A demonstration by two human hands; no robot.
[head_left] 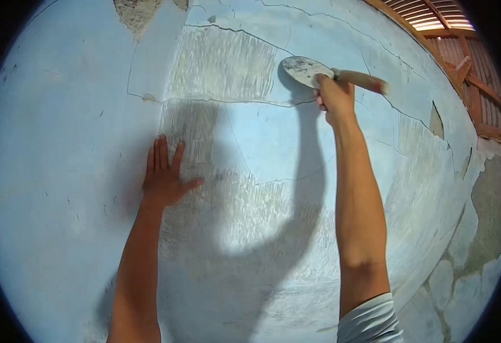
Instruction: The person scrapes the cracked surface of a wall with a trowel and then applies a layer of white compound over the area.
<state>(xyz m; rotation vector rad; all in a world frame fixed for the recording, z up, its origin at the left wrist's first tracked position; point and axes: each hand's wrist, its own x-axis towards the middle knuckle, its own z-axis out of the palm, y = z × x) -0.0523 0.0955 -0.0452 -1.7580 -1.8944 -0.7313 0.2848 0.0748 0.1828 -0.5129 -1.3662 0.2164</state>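
Note:
A cracked, light blue wall fills most of the head view. My right hand is closed on a trowel near where its blade meets the handle. The blade is rounded, grey and spotted, and it points left over the blue paint near a long crack. Its worn wooden handle sticks out to the right, reddish at the end. Lower on the left, my left hand lies flat against the wall, fingers spread and pointing up. Beside it runs a rough, scraped grey patch. Another scraped patch shows left of the blade.
Bare plaster shows in a chipped spot at the top. Wooden beams and corrugated sheets meet the wall's upper right edge. Broken, flaking plaster covers the lower right. Shadows of my arms fall across the wall.

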